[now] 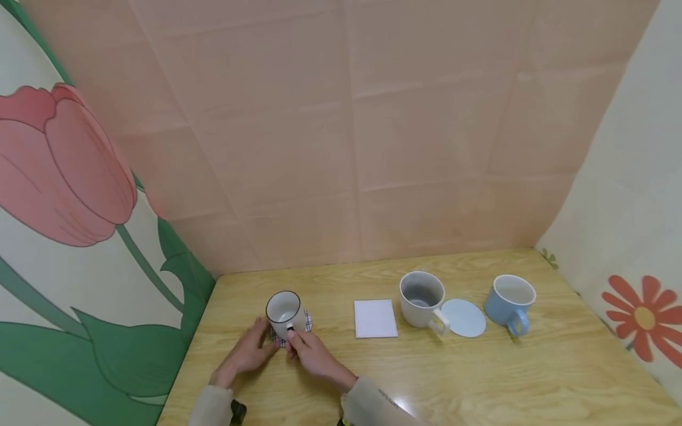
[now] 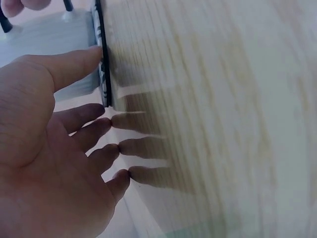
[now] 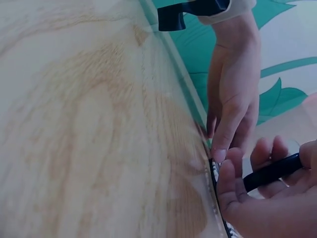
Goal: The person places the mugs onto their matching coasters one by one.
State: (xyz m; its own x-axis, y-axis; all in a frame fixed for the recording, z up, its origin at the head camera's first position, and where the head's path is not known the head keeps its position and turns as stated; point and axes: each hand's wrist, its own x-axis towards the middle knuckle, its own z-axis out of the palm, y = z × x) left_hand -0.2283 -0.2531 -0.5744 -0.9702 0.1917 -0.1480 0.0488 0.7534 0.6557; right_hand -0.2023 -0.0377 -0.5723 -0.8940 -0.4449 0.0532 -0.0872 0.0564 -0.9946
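Observation:
A white mug (image 1: 284, 309) with a dark rim stands upright on a black-and-white checked coaster (image 1: 308, 320) at the left of the table. My right hand (image 1: 318, 357) grips its handle, which shows black (image 3: 272, 172) in the right wrist view. My left hand (image 1: 249, 350) is at the mug's left, fingers spread and resting on the table. In the left wrist view its thumb reaches the edge of the checked coaster (image 2: 102, 64), and the other fingertips meet the wood beside it. Much of the coaster is hidden under the mug.
Right of the hands lies a white square coaster (image 1: 376, 319). Beyond it stand a larger white mug (image 1: 418, 302), a pale round coaster (image 1: 467, 318) and a blue mug (image 1: 503, 307). A pink backdrop (image 1: 351, 148) rises behind the wooden table (image 1: 463, 378), with flower-printed sheets at both sides.

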